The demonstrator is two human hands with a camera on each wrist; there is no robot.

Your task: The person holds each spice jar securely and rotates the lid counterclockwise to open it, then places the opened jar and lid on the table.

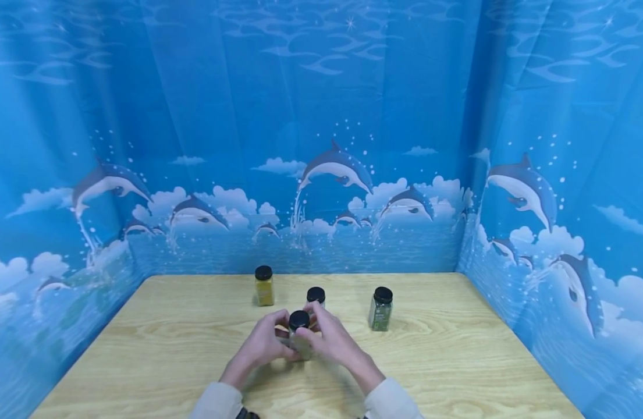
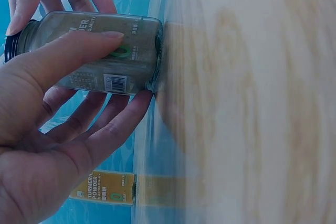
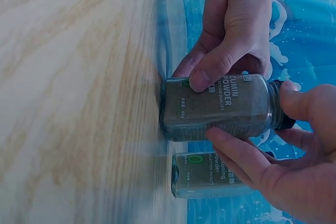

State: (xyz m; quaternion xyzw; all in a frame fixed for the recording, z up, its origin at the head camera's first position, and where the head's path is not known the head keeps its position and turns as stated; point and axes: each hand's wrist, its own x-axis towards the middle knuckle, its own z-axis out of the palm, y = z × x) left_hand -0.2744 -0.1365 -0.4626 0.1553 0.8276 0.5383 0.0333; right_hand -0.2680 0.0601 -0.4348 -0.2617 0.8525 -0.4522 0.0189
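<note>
Cumin jar: the clear one with the black lid [image 1: 299, 318], so the cumin powder jar [image 3: 236, 106] is upright near the middle of the surface [image 1: 447, 372], between both hands; can't tell if its base is fully resting
Left hand [image 1: 262, 344]: got a grip on the jar body, thumb across one side, fingers round the other
Right hand [image 1: 334, 340]: also holding on, thumb up at the lid, fingers along the side
Turmeric jar [image 1: 265, 293]: yellow stuff, standing further back, off to the left
Half-hidden jar [image 1: 316, 295]: just behind the cumin, right hand blocks most of it
Green-label jar [image 1: 380, 314]: standing on the right, apart from the hands
Backdrop [image 1: 300, 105]: blue curtain, dolphins jumping everywhere
</note>
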